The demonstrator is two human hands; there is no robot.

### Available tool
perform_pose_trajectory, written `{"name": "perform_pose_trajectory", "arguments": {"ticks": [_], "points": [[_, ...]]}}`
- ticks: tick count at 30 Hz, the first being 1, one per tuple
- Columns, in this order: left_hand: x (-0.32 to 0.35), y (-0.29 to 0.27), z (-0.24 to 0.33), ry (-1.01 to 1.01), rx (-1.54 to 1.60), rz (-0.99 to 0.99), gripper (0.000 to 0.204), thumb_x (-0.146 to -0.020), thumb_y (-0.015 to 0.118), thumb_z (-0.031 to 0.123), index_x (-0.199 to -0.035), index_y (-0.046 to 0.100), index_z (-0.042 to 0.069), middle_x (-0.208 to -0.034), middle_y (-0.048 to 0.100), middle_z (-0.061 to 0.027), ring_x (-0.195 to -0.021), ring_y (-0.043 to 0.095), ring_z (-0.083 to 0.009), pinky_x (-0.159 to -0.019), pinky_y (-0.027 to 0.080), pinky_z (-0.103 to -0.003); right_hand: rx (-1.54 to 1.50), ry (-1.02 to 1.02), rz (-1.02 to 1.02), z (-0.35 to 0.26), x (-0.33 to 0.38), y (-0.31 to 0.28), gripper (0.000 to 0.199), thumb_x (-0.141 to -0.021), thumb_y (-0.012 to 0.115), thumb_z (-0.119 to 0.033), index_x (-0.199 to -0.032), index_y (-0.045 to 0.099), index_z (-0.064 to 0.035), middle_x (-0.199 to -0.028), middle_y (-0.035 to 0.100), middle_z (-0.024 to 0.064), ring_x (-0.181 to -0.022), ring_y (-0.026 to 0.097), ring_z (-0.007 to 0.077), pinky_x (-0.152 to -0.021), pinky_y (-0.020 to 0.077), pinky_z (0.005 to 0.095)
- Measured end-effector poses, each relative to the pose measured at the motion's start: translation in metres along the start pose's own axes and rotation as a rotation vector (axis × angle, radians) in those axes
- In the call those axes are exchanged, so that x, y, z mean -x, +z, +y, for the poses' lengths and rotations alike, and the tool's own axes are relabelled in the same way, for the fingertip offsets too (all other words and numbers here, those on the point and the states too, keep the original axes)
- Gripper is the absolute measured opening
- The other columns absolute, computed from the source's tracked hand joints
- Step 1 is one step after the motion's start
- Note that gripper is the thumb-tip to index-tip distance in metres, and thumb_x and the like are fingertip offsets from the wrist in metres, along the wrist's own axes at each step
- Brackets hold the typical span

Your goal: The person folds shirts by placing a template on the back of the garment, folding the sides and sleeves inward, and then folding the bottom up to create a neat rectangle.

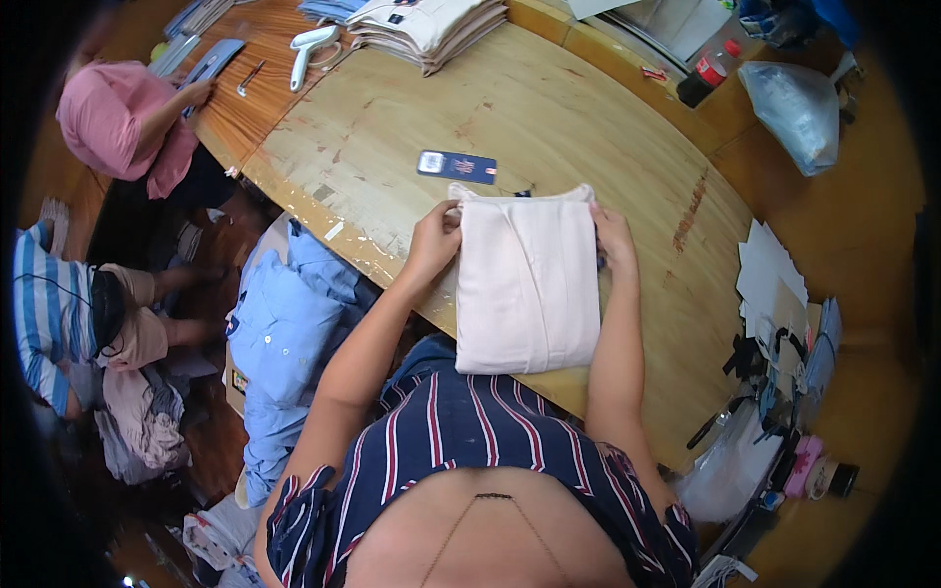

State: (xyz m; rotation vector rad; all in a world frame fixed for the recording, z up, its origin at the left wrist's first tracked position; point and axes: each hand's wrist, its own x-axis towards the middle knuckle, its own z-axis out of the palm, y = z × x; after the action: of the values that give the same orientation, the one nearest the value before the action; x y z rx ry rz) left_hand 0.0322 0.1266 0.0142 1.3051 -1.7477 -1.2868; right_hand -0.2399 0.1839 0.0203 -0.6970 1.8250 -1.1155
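A folded cream garment (pixel 526 284) lies in front of me, its lower end at the table's near edge. My left hand (pixel 435 240) grips its upper left corner, fingers closed on the cloth. At the upper right corner my right hand (pixel 615 238) also holds the garment, its fingertips partly hidden behind the fold. Just beyond the garment a dark blue hang tag (pixel 457 167) with a white patch lies flat on the table (pixel 392 118).
Stacked cream garments (pixel 426 29) and a white handheld device (pixel 312 54) sit at the far side. Blue shirts (pixel 294 323) are heaped at my left. A cola bottle (pixel 708 73) and plastic bag (pixel 794 108) stand far right. Two people (pixel 127 127) are at the left.
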Motion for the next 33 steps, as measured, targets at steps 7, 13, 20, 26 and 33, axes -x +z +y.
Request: {"name": "perform_pose_trajectory", "arguments": {"ticks": [7,13,20,26,33], "points": [[-0.066,0.027,0.014,0.181,-0.292,-0.117,0.018,-0.076,0.049,0.009,-0.086,0.050,-0.006,-0.077,0.058,-0.0240,-0.074,0.058,-0.0322,-0.064,0.044,-0.035,0.553,-0.220,0.392,0.019,-0.007,-0.021,0.025,-0.080,0.053,-0.024,-0.083,0.061,-0.0006,-0.078,0.061,0.0177,-0.072,0.058,0.0322,-0.066,0.0444,0.0374],[-0.084,0.028,0.048,-0.100,-0.306,-0.229,0.022,-0.075,0.041,0.002,-0.093,0.050,-0.005,-0.079,0.057,-0.0250,-0.068,0.059,-0.0325,-0.056,0.047,-0.038,0.686,-0.263,0.574,-0.026,0.002,-0.018,0.020,-0.080,0.051,-0.023,-0.089,0.057,-0.0062,-0.082,0.060,0.0166,-0.081,0.056,0.0354,-0.068,0.0435,0.0408],[-0.015,0.112,0.101,1.159,-0.395,-0.692,0.025,-0.065,0.056,0.007,-0.090,0.055,0.006,-0.091,0.056,-0.0107,-0.090,0.051,-0.0285,-0.075,0.041,-0.036,-0.056,-0.116,0.457,0.020,0.158,-0.062,0.006,-0.079,0.054,-0.005,-0.082,0.056,-0.0003,-0.067,0.056,0.0013,-0.055,0.050,0.0038,-0.048,0.0406,0.0176],[0.021,0.205,0.091,1.435,-0.554,-1.142,0.036,-0.064,0.064,0.033,-0.091,0.054,0.011,-0.100,0.052,-0.0032,-0.098,0.046,-0.0213,-0.079,0.035,-0.040,-0.162,0.049,0.421,0.092,0.226,-0.050,0.009,-0.078,0.055,-0.004,-0.085,0.058,-0.0002,-0.069,0.058,0.0025,-0.060,0.054,0.0069,-0.049,0.0422,0.0192],[-0.040,0.236,0.082,1.110,-0.597,-0.657,0.034,-0.069,0.060,0.036,-0.089,0.050,0.011,-0.088,0.057,-0.0061,-0.090,0.050,-0.0257,-0.073,0.036,-0.040,0.190,-0.309,0.620,0.091,0.179,-0.028,0.016,-0.073,0.057,-0.001,-0.088,0.057,0.0005,-0.078,0.059,0.0118,-0.065,0.058,0.0195,-0.060,0.0459,0.0303]]}}
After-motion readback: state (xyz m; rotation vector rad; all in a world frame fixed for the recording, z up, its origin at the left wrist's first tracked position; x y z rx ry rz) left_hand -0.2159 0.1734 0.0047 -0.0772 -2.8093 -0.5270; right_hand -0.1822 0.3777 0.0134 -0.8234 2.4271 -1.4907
